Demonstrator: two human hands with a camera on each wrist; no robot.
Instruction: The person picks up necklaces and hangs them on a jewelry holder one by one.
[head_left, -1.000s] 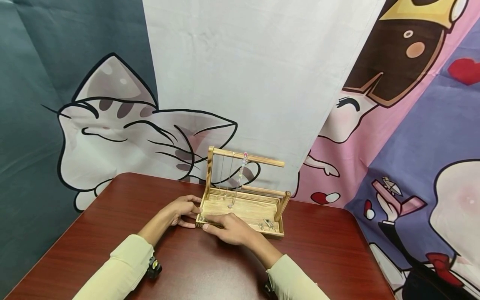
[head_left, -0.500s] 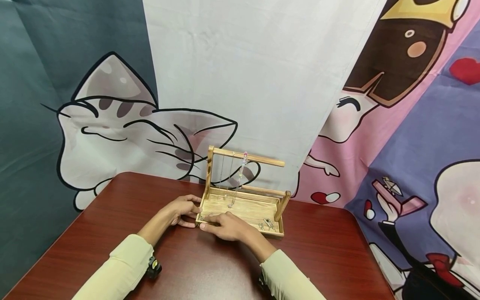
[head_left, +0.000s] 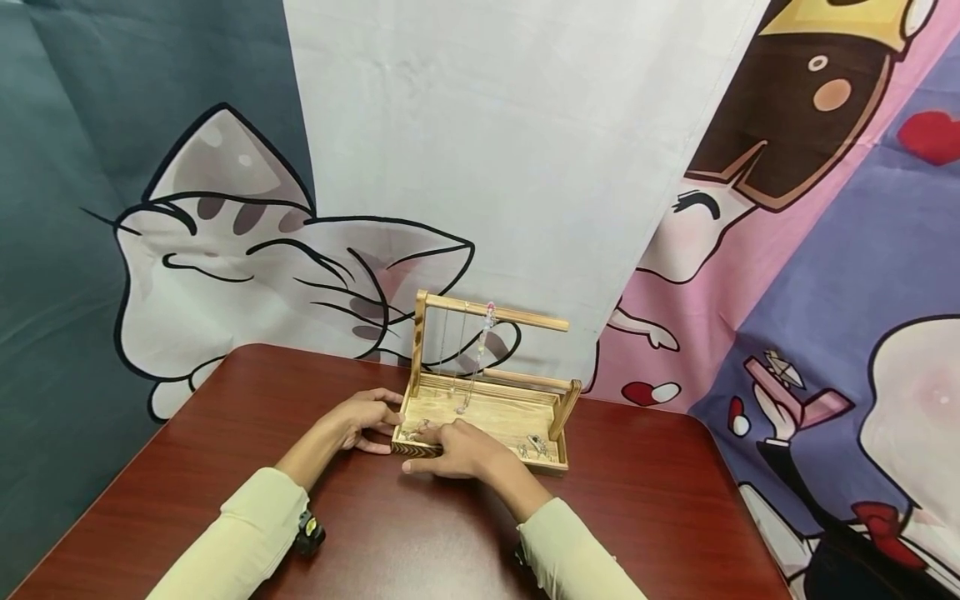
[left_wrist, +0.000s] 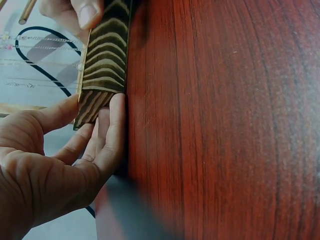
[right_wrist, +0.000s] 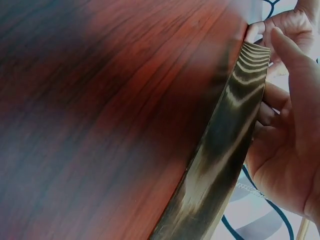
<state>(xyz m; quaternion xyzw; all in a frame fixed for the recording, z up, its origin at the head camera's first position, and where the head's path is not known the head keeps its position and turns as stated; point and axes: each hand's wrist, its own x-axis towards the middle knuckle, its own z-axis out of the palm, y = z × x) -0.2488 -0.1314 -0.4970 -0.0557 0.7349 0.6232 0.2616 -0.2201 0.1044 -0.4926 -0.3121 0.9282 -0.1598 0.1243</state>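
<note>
A wooden jewelry stand (head_left: 495, 408), a shallow tray with an upright frame, sits on the table. My left hand (head_left: 366, 421) holds its left end. In the left wrist view the thumb lies at the rim and the fingers press the striped outer end wall. Over the front wall reaches my right hand (head_left: 461, 450), its fingers down in the tray's left front corner by small silvery jewelry pieces (head_left: 415, 428). The right thumb (right_wrist: 287, 47) points straight, outside the front wall. Whether those fingertips pinch a piece I cannot tell; the wall hides them in the right wrist view.
Thin necklaces and a beaded one (head_left: 481, 346) hang from the stand's top bar (head_left: 532, 321). More small jewelry (head_left: 536, 446) lies at the tray's right end. The reddish-brown table (head_left: 637, 492) meets a printed cartoon cloth (head_left: 510, 150) behind.
My right hand has shifted slightly to the right, with its thumb lower and farther from the front wall. More of the jewelry in the left corner now shows. My left hand stays put.
</note>
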